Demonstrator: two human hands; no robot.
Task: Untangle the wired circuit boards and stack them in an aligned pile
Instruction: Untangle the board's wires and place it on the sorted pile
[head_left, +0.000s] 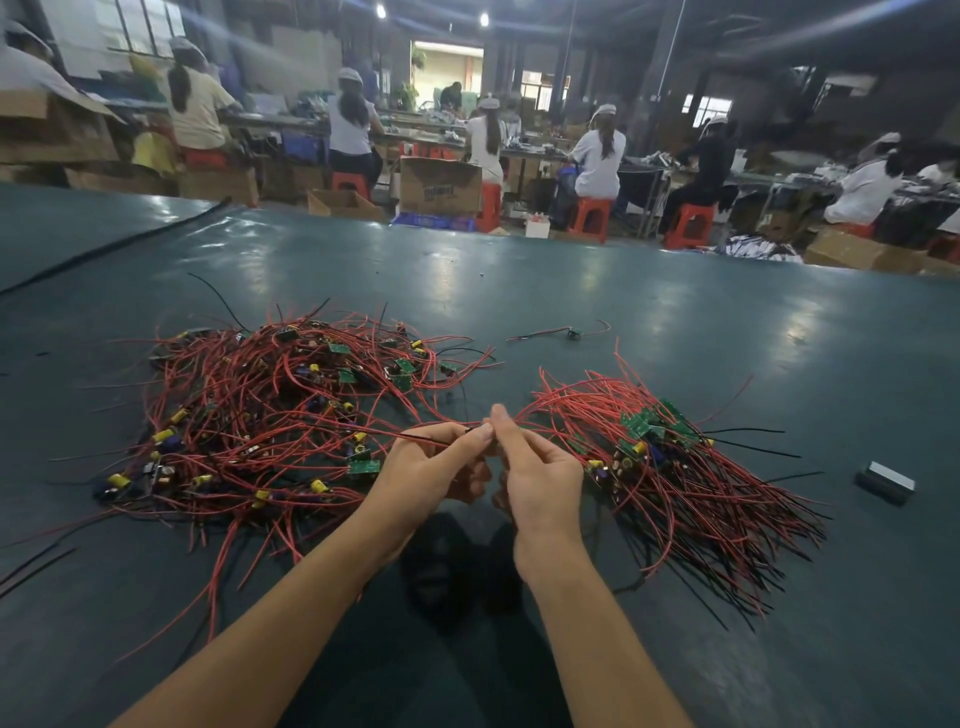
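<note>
Hands (431, 467) (540, 473) pinch wires (447, 439) over green table (519, 291), workers (597, 150) beyond.

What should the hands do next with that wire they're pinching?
Probably pull it gently toward the person, out of the tangled heap. The left hand and right hand pinch wire that still runs into that heap, while the sorted pile waits on the right.
</note>
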